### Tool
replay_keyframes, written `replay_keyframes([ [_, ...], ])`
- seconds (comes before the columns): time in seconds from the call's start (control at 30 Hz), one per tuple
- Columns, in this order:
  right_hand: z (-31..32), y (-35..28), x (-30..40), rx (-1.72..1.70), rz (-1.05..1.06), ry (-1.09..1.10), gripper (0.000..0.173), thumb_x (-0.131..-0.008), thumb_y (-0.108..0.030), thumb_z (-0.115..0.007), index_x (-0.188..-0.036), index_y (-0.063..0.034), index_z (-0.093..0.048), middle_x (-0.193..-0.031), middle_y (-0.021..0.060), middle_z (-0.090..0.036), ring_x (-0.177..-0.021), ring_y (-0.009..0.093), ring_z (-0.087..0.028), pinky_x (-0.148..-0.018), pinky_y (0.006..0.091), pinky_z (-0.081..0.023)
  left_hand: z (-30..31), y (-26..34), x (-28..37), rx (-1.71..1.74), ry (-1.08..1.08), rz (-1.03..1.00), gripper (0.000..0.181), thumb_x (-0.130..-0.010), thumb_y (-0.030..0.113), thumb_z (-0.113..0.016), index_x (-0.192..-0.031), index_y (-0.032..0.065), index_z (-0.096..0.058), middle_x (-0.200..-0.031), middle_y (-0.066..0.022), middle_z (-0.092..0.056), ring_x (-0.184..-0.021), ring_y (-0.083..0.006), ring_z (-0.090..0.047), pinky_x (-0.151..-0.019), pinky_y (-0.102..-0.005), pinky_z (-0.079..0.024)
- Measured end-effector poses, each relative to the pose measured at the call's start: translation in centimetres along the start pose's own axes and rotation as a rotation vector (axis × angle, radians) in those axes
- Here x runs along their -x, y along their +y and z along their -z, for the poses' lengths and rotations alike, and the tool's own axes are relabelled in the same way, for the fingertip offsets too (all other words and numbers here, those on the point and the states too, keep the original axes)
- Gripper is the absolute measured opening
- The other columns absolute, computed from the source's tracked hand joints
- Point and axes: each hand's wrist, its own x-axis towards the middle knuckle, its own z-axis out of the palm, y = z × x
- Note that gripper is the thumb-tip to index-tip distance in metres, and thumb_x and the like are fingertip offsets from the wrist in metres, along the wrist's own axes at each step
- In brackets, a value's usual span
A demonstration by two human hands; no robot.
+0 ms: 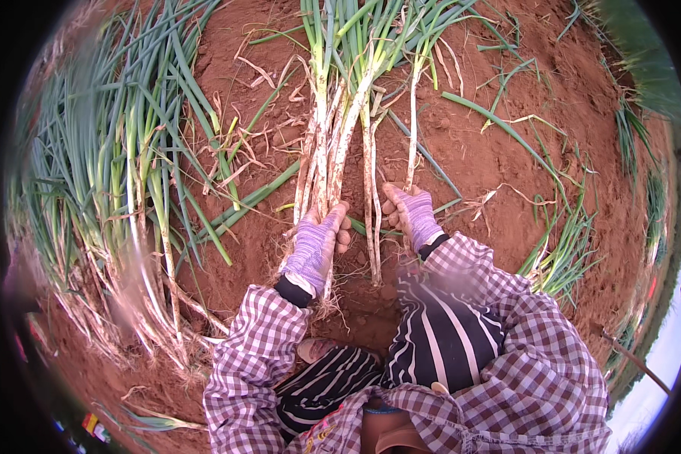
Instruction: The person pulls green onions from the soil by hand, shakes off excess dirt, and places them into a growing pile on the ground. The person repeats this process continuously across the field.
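Both hands wear purple knitted gloves with bare fingertips. My left hand [316, 244] is closed around the lower white stalks of a bunch of long green onions [346, 133], whose roots hang below the glove. My right hand [411, 213] pinches one thin green onion stalk [413, 125] near its lower end, to the right of the bunch. Between the hands, a couple of slender white stalks [371, 227] lie apart from my grip. The green leaves run up past the top of the view.
A large heap of green onions [102, 187] lies on the left. Loose leaves and dry husks are scattered over the reddish soil [476, 159]. A smaller green clump [564, 249] lies at the right. My knees in striped trousers [442, 335] are just below my hands.
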Motion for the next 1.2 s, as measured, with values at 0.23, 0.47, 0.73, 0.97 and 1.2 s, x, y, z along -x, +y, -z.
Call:
replay_keyframes([
  [0.23,-0.4,1.7,-3.2,0.282,-0.275,-0.311,0.016,-0.079,-0.02,-0.069,-0.072,-0.008,-0.062,-0.052,-0.004,-0.049,-0.039,0.006,-0.04,-0.036,0.021,-0.029,1.2,-5.0,-0.6,-0.369,-0.023,0.317,0.022,-0.079,0.018,-0.071,-0.079,0.0045,-0.054,-0.054,-0.0018,-0.052,-0.04,-0.0126,-0.046,-0.038,-0.0256,-0.037],
  [0.47,1.3,5.6,-5.1,-0.044,0.312,-0.36,0.023,-0.083,-0.025,-0.06,-0.08,-0.0027,-0.059,-0.067,0.0078,-0.06,-0.059,0.019,-0.059,-0.056,0.0297,-0.052,2.5,-0.8,2.8,-0.05,-0.204,-0.015,0.037,-0.083,0.025,-0.067,-0.109,0.002,-0.053,-0.092,-0.0035,-0.059,-0.079,-0.0109,-0.056,-0.068,-0.024,-0.047],
  [0.73,1.4,-1.5,-1.4,-0.637,-0.047,-0.101,0.012,-0.081,-0.017,-0.056,-0.087,-0.0084,-0.051,-0.065,0.0004,-0.053,-0.052,0.013,-0.051,-0.043,0.0237,-0.046,14.1,15.5,13.7,-0.086,0.31,-0.42,0.039,-0.091,0.023,-0.053,-0.119,-0.0031,-0.046,-0.083,-0.0013,-0.052,-0.062,-0.0048,-0.046,-0.052,-0.0154,-0.038],
  [0.97,0.4,0.5,-2.7,-0.584,0.028,-0.345,0.013,-0.086,-0.019,-0.055,-0.078,-0.0165,-0.046,-0.054,-0.0095,-0.031,-0.042,0.004,-0.029,-0.037,0.02,-0.022,28.7,6.2,13.6,-0.469,1.046,-0.538,0.072,-0.074,0.008,-0.071,-0.136,0.0077,-0.036,-0.129,-0.0122,-0.045,-0.114,-0.0215,-0.048,-0.095,-0.0342,-0.041],
  [1.2,-4.2,0.1,-1.4,-0.065,-0.189,-0.271,0.025,-0.082,-0.026,-0.067,-0.095,-0.0057,-0.061,-0.067,-0.0025,-0.054,-0.056,0.011,-0.052,-0.048,0.025,-0.041,7.1,3.5,2.1,-1.663,0.241,-0.742,0.04,-0.079,0.034,-0.063,-0.113,0.0142,-0.057,-0.109,-0.0072,-0.058,-0.101,-0.0235,-0.056,-0.083,-0.0378,-0.045],
])
